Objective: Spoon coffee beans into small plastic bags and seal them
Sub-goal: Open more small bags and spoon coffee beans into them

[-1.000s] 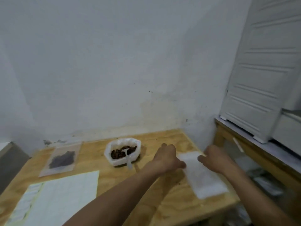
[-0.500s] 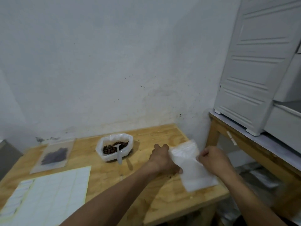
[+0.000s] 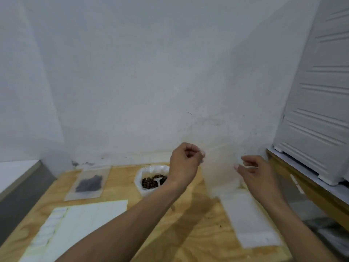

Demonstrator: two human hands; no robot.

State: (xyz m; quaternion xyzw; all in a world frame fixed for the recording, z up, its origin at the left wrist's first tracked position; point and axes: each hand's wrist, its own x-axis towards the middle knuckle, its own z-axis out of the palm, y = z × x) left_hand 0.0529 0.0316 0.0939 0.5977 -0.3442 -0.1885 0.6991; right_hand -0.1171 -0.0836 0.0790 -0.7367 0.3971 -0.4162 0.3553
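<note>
A small clear plastic bag [image 3: 220, 167] hangs blurred in the air above the wooden table [image 3: 188, 233], held between both hands. My left hand [image 3: 186, 163] pinches its upper left edge. My right hand [image 3: 255, 173] pinches its right edge. Behind my left wrist stands a white bowl [image 3: 145, 173] lined with plastic, holding brown coffee beans [image 3: 150, 181] and a white spoon [image 3: 158, 181]. A stack of empty bags [image 3: 249, 218] lies flat on the table's right side, below my right hand.
A sealed bag with dark contents [image 3: 88, 183] lies at the back left of the table. A sheet of white labels [image 3: 75, 227] covers the front left. A white drawer cabinet [image 3: 317, 110] stands on a second wooden bench [image 3: 306, 188] to the right. The wall is close behind.
Both hands have lifted one bag off the stack and raised it into the air. The view has shifted, so the table sits lower in frame.
</note>
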